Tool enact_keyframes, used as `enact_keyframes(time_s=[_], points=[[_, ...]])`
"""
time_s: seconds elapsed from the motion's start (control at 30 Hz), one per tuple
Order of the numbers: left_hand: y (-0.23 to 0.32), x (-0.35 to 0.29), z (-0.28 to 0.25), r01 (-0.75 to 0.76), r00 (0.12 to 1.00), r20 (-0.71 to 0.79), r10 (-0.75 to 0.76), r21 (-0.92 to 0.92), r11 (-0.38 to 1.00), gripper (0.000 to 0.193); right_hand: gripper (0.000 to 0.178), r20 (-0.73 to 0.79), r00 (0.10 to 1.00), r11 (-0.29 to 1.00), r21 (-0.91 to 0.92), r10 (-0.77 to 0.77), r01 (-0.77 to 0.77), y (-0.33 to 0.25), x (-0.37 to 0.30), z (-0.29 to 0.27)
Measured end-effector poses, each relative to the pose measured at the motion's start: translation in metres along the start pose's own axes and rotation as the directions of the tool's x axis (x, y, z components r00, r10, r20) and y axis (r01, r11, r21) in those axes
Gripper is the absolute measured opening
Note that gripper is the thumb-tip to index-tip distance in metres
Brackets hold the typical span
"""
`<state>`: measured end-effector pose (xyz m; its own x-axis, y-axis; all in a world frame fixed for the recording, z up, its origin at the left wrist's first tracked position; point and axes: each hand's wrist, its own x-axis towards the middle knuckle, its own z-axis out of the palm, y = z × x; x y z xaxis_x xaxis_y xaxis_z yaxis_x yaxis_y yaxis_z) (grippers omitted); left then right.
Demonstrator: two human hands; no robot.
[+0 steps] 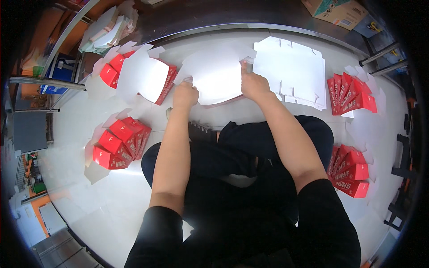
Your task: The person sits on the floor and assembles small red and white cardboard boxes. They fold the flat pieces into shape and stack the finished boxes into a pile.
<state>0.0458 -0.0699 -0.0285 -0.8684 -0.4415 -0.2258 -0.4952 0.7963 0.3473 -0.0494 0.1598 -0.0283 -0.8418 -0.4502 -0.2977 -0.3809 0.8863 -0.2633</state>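
Note:
A paper food box (218, 73) lies before me with its white inner side up and its walls partly raised. My left hand (186, 94) is closed on its left edge, with the fingers curled. My right hand (255, 85) grips the right edge, its thumb pointing forward along the wall. Just right of it lies a stack of flat white box blanks (290, 73). To the left of my left hand stands a nested group of red boxes (167, 82), with a white-sided open box (145, 78) on top.
More nested red boxes stand at the near left (120, 140), far right (353, 94) and near right (351, 169). A steel table edge (232, 27) runs across the far side, with a cardboard carton (335, 13) there. My crossed legs (237, 152) are close in front.

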Motion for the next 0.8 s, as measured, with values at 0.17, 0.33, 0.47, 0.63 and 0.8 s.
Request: enact_keyframes(time_s=[0.17,0.33,0.47,0.63,0.8], points=[[-0.011,0.006,-0.014,0.25,0.959,0.176,-0.224,-0.141,0.958,0.045,0.082,0.03,1.0,1.0,0.0,-0.007,0.007,-0.002,-0.001,-0.004],[-0.015,-0.008,-0.076,0.187,0.965,-0.178,-0.195,-0.06,0.981,0.062,0.083,-0.036,0.999,1.0,0.014,-0.005,0.006,0.009,-0.002,0.001],[-0.06,0.013,-0.041,-0.354,0.906,-0.374,0.201,-0.404,0.844,0.066,0.084,-0.001,0.999,0.999,0.026,-0.037,0.037,0.001,0.001,-0.003],[-0.023,0.011,-0.037,-0.181,0.958,-0.277,0.08,-0.36,0.915,0.036,0.083,-0.005,1.0,0.998,0.056,-0.005,0.005,0.004,-0.005,-0.004],[-0.025,0.009,-0.035,-0.217,0.905,-0.42,0.07,-0.311,0.925,0.019,0.083,0.004,0.999,0.999,0.037,-0.039,0.039,0.004,-0.003,-0.005]])
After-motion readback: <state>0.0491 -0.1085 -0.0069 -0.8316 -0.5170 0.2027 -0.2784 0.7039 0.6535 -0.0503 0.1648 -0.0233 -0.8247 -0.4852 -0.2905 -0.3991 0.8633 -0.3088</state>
